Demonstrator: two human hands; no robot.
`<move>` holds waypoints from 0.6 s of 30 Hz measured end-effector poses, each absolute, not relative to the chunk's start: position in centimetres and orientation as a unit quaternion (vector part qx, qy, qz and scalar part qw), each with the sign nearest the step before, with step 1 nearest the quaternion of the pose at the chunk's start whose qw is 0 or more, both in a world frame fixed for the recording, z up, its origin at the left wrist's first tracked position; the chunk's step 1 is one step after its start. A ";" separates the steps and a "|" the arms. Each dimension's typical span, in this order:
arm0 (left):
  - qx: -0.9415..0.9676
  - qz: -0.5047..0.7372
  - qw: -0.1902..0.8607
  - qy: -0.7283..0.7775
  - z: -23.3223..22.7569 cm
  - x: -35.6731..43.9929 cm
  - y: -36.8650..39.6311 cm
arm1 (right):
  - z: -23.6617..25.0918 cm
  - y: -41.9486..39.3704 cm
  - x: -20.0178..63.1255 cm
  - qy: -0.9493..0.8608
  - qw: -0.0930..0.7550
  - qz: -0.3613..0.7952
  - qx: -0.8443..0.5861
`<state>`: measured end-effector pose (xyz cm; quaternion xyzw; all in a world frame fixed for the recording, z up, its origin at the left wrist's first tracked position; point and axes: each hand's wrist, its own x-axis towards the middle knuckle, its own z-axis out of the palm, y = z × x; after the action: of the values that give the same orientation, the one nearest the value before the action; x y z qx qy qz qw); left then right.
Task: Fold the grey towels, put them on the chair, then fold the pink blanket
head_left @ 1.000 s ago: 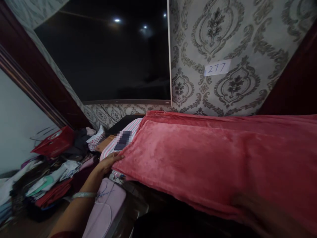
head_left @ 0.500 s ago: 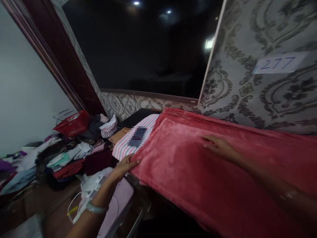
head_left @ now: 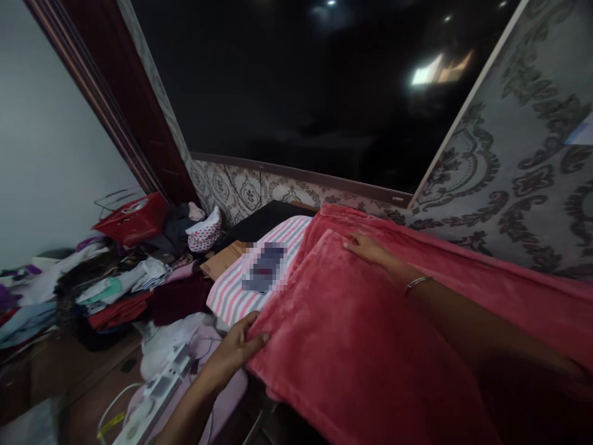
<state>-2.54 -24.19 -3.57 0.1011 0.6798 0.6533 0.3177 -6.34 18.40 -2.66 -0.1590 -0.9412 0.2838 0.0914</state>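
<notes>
On the raised surface before you, the red fleece blanket (head_left: pixel 370 334) lies folded in plush, slightly shiny layers, reaching from the middle of the head view out to four o'clock. Your left hand (head_left: pixel 236 349) pinches its near-left corner at seven o'clock, thumb on top, fingers curled under the edge. Half a second ago that hand gripped the same corner. Your right hand (head_left: pixel 370 248) has slid leftward along the far fold and now rests flat, fingers loose and gripping nothing, on the upper layer's far-left corner near one o'clock; a thin metal bangle (head_left: pixel 417 283) has come into sight on that wrist. Your head has turned left, so the paper number label has slipped almost off the right edge.

Just beside the blanket at eleven o'clock a pink-and-white striped cloth (head_left: pixel 236 296) lies flat. At nine o'clock soft clothes (head_left: pixel 115 290) are heaped loosely, with a red wire basket (head_left: pixel 132 219) tilted behind them. A white power strip (head_left: pixel 157 389) lies at eight o'clock. Above, a glossy dark screen (head_left: pixel 301 93) meets grey damask wallpaper (head_left: pixel 519 185).
</notes>
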 end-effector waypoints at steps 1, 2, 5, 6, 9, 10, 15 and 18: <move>0.102 0.652 0.322 0.679 -3.8 -2.7 -24.2 | -2.5 18.3 -6.9 -0.938 0.085 0.294 -0.163; 0.104 0.650 0.325 0.679 -4.1 -2.8 -24.2 | -2.3 18.3 -7.3 -0.934 0.080 0.307 -0.165; 0.116 0.644 0.326 0.682 -4.6 -3.1 -24.1 | -2.4 17.9 -8.2 -0.912 0.081 0.364 -0.173; 0.119 0.643 0.329 0.682 -4.6 -3.1 -24.1 | -2.4 17.8 -8.6 -0.902 0.085 0.383 -0.179; 0.117 0.647 0.324 0.680 -3.7 -2.9 -23.8 | -1.6 17.7 -9.9 -0.888 0.115 0.404 -0.189; 0.115 0.650 0.318 0.681 -3.2 -2.8 -23.6 | -0.9 17.8 -10.5 -0.886 0.129 0.405 -0.188; 0.119 0.663 0.260 0.692 -0.9 -3.3 -21.8 | 3.4 20.1 -13.8 -0.881 0.251 0.364 -0.170; 0.135 0.642 0.210 0.725 -1.1 -4.7 -21.2 | 2.9 20.5 -14.6 -0.911 0.230 0.289 -0.182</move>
<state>-4.72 -21.19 -1.09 0.1352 0.7252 0.6418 0.2096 -14.63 20.52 2.93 -0.1824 -0.9111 0.2893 0.2300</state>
